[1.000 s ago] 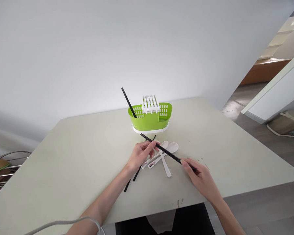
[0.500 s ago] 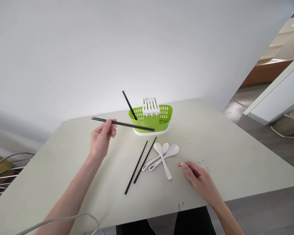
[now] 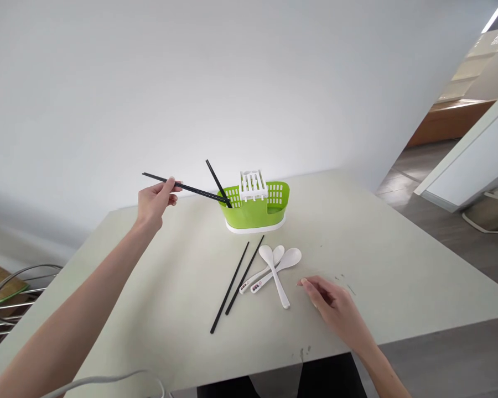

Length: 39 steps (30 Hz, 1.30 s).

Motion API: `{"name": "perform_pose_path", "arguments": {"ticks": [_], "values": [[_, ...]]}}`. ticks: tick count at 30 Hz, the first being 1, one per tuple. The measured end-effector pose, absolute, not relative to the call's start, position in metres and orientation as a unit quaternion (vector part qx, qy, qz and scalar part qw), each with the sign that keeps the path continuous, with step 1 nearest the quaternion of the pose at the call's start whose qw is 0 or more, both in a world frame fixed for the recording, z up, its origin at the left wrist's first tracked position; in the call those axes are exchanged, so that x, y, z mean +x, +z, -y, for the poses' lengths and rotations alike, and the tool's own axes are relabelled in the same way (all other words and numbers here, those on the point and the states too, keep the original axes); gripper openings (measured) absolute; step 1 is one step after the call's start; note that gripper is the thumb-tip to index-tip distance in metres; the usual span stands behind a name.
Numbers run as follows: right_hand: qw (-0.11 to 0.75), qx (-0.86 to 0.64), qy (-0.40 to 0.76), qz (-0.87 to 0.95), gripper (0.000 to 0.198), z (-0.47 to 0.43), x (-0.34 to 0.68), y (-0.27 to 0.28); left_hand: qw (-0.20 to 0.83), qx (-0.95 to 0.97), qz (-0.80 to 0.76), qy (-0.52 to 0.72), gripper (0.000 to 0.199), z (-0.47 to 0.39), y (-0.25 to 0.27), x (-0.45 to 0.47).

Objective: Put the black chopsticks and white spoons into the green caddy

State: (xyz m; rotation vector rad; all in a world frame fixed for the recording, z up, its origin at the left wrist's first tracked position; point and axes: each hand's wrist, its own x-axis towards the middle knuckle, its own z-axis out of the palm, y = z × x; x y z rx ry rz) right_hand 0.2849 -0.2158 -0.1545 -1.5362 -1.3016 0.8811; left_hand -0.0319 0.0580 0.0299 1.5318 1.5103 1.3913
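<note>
My left hand [image 3: 154, 203] pinches a pair of black chopsticks [image 3: 195, 190], held slantwise with their lower ends at the left rim of a green cutlery holder [image 3: 251, 216]. Other black chopsticks [image 3: 213, 176] stand tilted in that holder's left compartment, and the held pair's ends cross in front of them. Two more chopsticks [image 3: 231, 284] lie side by side on the table. Beside them, three white spoons [image 3: 279, 282] lie crossed over one another. My right hand [image 3: 334, 307] rests on the table right of the spoons, its fingers curled together with nothing visible in them.
The holder has a white slotted rack [image 3: 253, 185] on top and stands on the pale table [image 3: 340, 221] near the wall. A grey cable [image 3: 108, 379] crosses my left forearm at the front. A metal rack [image 3: 8, 301] stands beyond the left edge.
My left hand has moved away from me and leftward, bringing the chopsticks' lower ends to the holder's left compartment. My right hand stays nearly in place.
</note>
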Motion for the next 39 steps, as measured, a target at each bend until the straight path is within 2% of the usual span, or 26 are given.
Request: {"name": "perform_pose_path", "arguments": {"ticks": [15,27,32,39], "values": [[0.462,-0.601,0.375,0.534,0.051,0.216,0.288,-0.153,0.107,0.736,-0.6,0.295,0.034,-0.087,0.035,0.031],[0.46,-0.598,0.366,0.545,0.049,0.215,0.289,-0.15,0.121,0.759,-0.591,0.244,0.033,-0.103,0.026,0.044],[0.454,-0.599,0.369,0.546,0.049,0.215,0.289,-0.149,0.086,0.762,-0.589,0.256,0.029,-0.108,0.016,0.042],[0.446,-0.605,0.36,0.552,0.048,0.214,0.288,-0.144,0.106,0.758,-0.584,0.27,0.031,-0.107,0.005,0.041]]}}
